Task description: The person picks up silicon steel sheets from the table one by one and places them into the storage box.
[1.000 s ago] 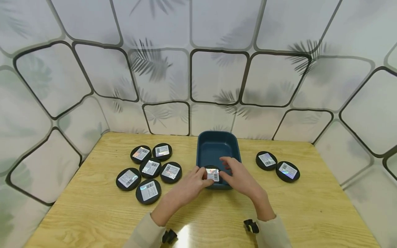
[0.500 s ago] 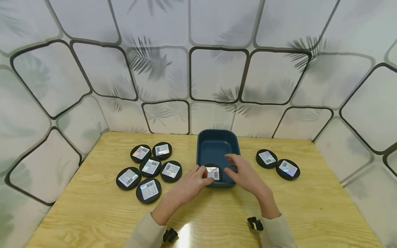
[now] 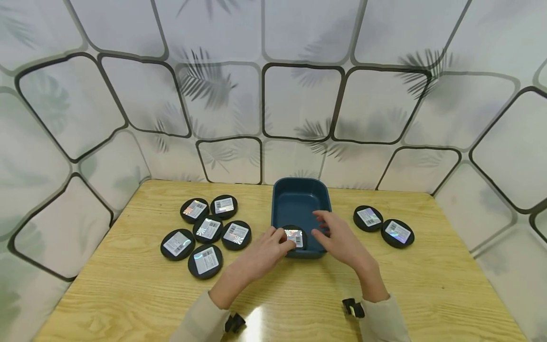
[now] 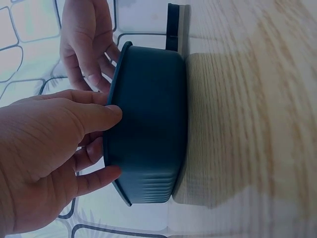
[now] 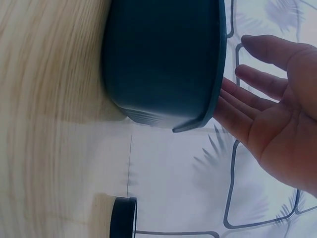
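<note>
A dark blue rectangular bin (image 3: 301, 180) stands at the middle of the table. Inside its near end is a flat round black disc (image 3: 296, 236) with a silvery barcode label facing up. My left hand (image 3: 266, 251) reaches over the near-left rim and holds the disc's left edge between thumb and fingers. In the left wrist view, the bin's wall (image 4: 148, 109) hides the disc and the left thumb overlaps the rim. My right hand (image 3: 344, 241) hovers at the right rim, fingers spread and holding nothing. In the right wrist view, its fingertips (image 5: 247, 44) show beside the bin.
Several labelled black discs (image 3: 207, 261) lie grouped on the wooden table (image 3: 273, 304) left of the bin. Two more discs (image 3: 397, 233) lie on the right, side by side. A patterned curtain (image 3: 299, 104) encloses the back and sides.
My right hand has drawn back from the disc towards the bin's right rim, its fingers apart. The disc sits slightly further right; my left hand stays at it almost unmoved.
</note>
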A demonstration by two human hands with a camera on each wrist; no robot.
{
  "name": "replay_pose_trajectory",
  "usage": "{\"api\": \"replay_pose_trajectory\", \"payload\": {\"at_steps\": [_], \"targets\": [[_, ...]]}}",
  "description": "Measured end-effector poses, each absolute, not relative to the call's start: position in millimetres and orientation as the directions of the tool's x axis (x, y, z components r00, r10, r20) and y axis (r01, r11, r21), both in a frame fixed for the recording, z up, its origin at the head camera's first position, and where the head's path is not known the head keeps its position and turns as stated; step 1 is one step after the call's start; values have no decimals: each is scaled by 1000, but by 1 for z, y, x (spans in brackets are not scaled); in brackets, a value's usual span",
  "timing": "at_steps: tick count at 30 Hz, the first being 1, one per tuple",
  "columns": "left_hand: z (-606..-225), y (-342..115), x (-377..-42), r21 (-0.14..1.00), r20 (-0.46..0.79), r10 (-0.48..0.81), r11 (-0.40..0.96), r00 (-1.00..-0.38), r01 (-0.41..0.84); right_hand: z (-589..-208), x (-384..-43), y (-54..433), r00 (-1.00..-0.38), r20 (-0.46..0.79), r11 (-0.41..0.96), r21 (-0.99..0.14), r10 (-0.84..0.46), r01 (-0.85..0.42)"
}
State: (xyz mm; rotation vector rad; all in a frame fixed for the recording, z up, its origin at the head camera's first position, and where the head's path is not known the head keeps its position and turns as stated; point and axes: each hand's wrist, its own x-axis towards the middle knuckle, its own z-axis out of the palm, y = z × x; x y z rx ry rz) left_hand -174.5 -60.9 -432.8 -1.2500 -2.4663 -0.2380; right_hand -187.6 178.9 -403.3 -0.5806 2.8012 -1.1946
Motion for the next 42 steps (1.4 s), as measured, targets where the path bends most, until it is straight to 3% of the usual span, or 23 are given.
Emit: {"api": "replay_pose_trajectory", "payload": {"at_steps": [42], "targets": [[-432,-61,-175,62,352,743,589,-570,806,-397,-187,186,-939,171,712,-616,-297,-337]]}}
